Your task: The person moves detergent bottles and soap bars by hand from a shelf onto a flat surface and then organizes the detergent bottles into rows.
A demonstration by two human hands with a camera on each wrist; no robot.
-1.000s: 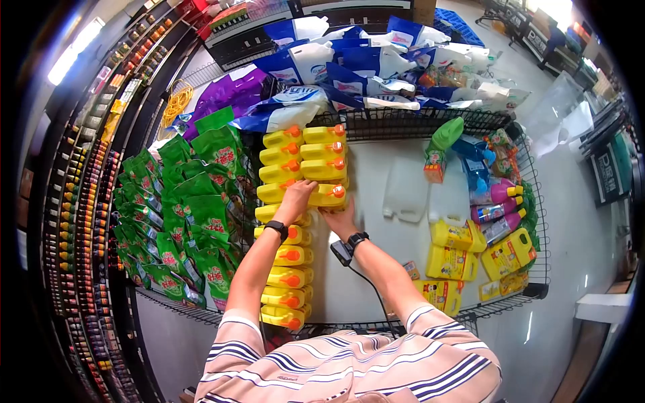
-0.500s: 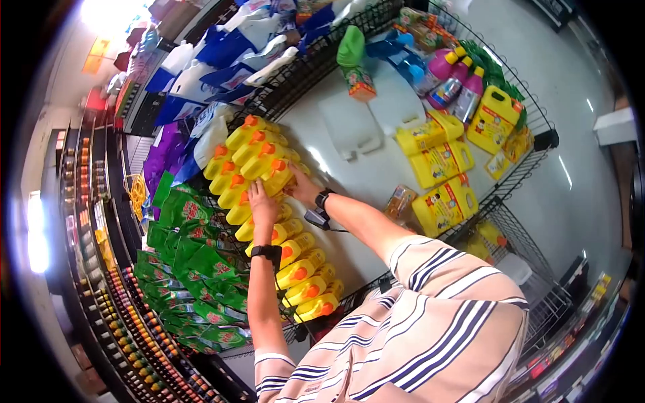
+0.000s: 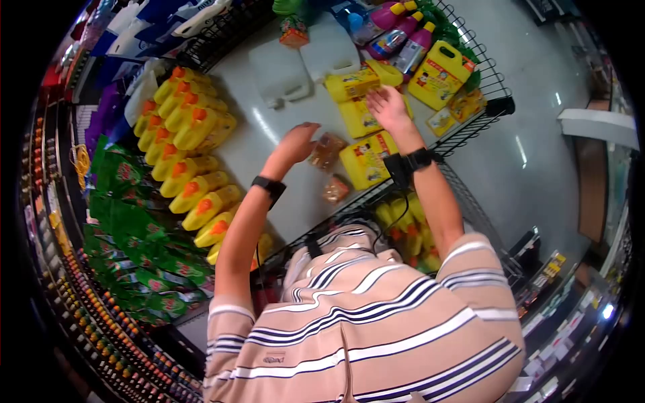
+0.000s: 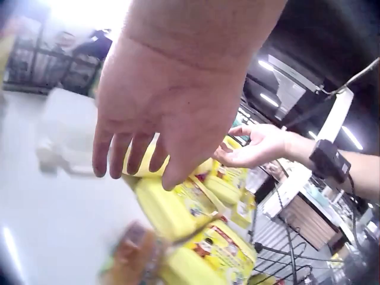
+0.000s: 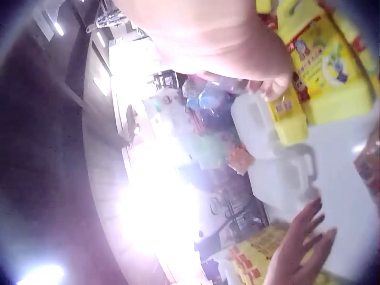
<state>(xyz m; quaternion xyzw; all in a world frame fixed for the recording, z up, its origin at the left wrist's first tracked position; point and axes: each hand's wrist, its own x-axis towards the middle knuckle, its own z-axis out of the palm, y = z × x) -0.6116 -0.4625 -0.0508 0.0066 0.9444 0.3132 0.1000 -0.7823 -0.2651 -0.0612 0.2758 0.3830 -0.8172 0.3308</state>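
My right hand (image 3: 391, 111) hovers with loosely extended fingers over the yellow jugs lying on the table's right side. One labelled jug (image 3: 368, 161) lies nearest my body, and a smaller yellow container (image 3: 353, 84) rests by the fingertips. My left hand (image 3: 295, 143), seen palm-on in the left wrist view, is held above the white tabletop (image 3: 255, 161) with its fingers extended and nothing in it. A brown packet (image 3: 327, 152) lies just right of it. Rows of yellow jugs with orange caps (image 3: 195, 127) stand to the left, apart from both hands.
Two translucent white jugs (image 3: 279, 70) lie beyond my hands. Purple bottles (image 3: 393, 37) and another yellow jug (image 3: 440, 75) are at the right, inside the black wire rim (image 3: 487, 64). Green bags (image 3: 141, 221) fill the left side, and a cart with yellow items (image 3: 410, 228) stands close by.
Both hands have left the orange-capped yellow jugs and swung right, the right hand farthest, to the lying yellow jugs. The head view has turned to the right.
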